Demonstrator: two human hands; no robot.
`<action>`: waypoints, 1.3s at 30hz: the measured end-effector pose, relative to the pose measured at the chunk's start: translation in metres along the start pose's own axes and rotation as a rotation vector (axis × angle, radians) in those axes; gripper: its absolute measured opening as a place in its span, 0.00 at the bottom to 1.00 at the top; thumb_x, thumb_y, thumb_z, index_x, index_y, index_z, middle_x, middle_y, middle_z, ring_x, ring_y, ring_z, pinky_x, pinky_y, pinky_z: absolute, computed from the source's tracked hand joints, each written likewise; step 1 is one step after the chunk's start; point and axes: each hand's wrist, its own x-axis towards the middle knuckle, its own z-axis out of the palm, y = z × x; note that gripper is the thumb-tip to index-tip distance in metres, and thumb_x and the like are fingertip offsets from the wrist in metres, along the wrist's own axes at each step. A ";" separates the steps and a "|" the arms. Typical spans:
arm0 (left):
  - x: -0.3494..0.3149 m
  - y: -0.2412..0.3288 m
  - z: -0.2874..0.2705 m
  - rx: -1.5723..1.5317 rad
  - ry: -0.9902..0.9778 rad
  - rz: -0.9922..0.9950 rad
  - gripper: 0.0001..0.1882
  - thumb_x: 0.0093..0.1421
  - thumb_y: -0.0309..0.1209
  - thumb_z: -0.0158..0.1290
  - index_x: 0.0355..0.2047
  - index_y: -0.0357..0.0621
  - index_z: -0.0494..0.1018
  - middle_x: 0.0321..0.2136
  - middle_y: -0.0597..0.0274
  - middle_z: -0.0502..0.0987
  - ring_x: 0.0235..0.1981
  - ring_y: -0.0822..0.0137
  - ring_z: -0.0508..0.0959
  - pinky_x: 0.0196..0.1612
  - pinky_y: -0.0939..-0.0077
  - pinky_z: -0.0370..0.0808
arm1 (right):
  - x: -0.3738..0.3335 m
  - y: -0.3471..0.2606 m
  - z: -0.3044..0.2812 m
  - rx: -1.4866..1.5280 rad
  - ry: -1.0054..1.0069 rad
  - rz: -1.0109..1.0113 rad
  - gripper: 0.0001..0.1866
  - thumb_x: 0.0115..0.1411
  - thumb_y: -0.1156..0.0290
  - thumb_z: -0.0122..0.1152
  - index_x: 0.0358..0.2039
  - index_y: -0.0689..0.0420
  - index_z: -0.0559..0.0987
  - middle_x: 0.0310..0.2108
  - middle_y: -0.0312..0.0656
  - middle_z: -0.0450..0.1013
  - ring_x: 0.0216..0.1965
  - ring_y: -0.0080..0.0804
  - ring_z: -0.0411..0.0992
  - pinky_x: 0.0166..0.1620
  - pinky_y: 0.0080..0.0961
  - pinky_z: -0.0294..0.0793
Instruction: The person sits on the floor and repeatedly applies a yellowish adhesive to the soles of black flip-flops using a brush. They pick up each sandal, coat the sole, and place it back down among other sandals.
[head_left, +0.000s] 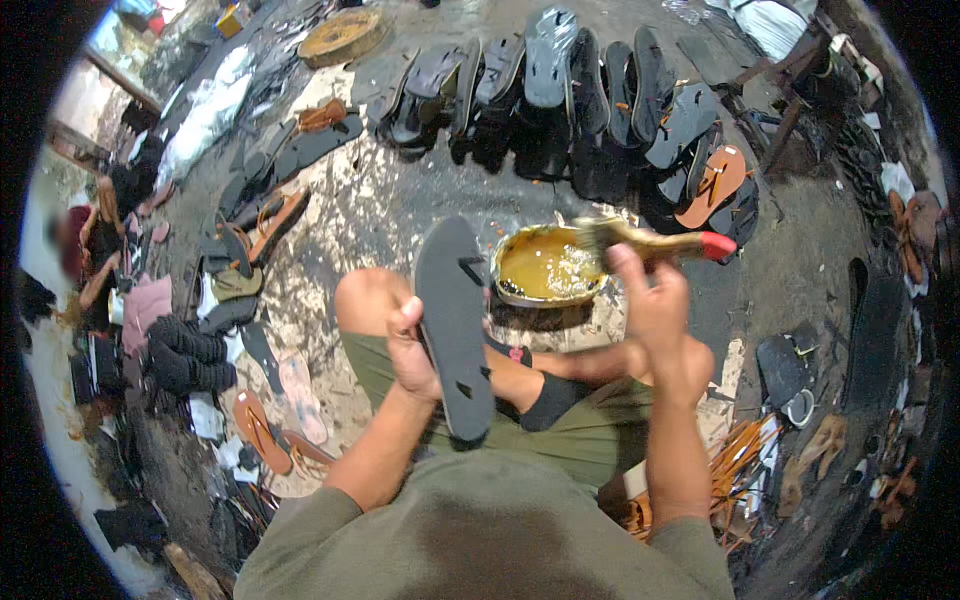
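Observation:
My left hand point(410, 355) grips a dark grey sandal sole point(450, 320) by its left edge, thumb on the near face. The sole stands nearly upright before my knees, and dark slots show in it. In my right hand point(655, 300) is a brush point(665, 246) with a red-tipped handle, pinched between thumb and fingers. Its bristle end, smeared by motion, is over the right rim of a tub of yellowish, glossy liquid point(545, 265). Whether the bristles touch the liquid I cannot tell. The tub's rim is crusted.
Several dark soles point(550, 60) stand in a row beyond the tub. Tan sandals lie at the right point(715, 185) and left point(262, 430). A round wooden block point(343, 38) sits at the far left. Brown strips point(745, 465) are heaped beside my right forearm.

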 end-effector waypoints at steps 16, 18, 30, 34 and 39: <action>0.004 -0.020 0.025 -0.247 -0.021 0.041 0.36 0.64 0.54 0.49 0.63 0.41 0.67 0.58 0.51 0.75 0.57 0.54 0.76 0.61 0.57 0.75 | -0.041 -0.002 0.077 -0.245 -0.250 -0.778 0.14 0.60 0.74 0.70 0.46 0.63 0.82 0.45 0.49 0.80 0.47 0.45 0.79 0.52 0.38 0.76; 0.004 -0.024 0.021 -0.188 -0.028 0.045 0.36 0.65 0.55 0.48 0.64 0.41 0.66 0.59 0.48 0.74 0.57 0.51 0.77 0.60 0.54 0.76 | -0.024 -0.003 0.083 -0.292 -0.089 -0.725 0.14 0.58 0.75 0.72 0.44 0.62 0.83 0.42 0.47 0.80 0.44 0.45 0.78 0.50 0.37 0.75; -0.090 -0.022 -0.015 0.068 0.202 -0.292 0.47 0.66 0.71 0.36 0.63 0.40 0.67 0.51 0.50 0.79 0.41 0.58 0.83 0.45 0.64 0.81 | 0.061 0.117 0.045 -1.016 -0.157 -0.371 0.19 0.62 0.52 0.67 0.36 0.58 0.84 0.34 0.44 0.80 0.44 0.47 0.73 0.48 0.47 0.67; -0.091 -0.022 -0.021 0.202 0.293 -0.224 0.43 0.68 0.70 0.38 0.59 0.41 0.71 0.44 0.56 0.81 0.37 0.66 0.82 0.42 0.70 0.80 | 0.057 0.048 0.025 -0.252 0.101 -0.592 0.13 0.60 0.67 0.71 0.42 0.60 0.85 0.40 0.45 0.82 0.43 0.43 0.76 0.49 0.40 0.72; -0.025 -0.012 -0.010 0.072 0.139 -0.086 0.40 0.70 0.66 0.37 0.58 0.41 0.72 0.38 0.59 0.82 0.37 0.68 0.82 0.40 0.71 0.81 | 0.048 0.080 -0.061 -1.209 -0.116 -0.276 0.12 0.61 0.57 0.71 0.39 0.51 0.87 0.37 0.42 0.80 0.43 0.44 0.75 0.52 0.40 0.69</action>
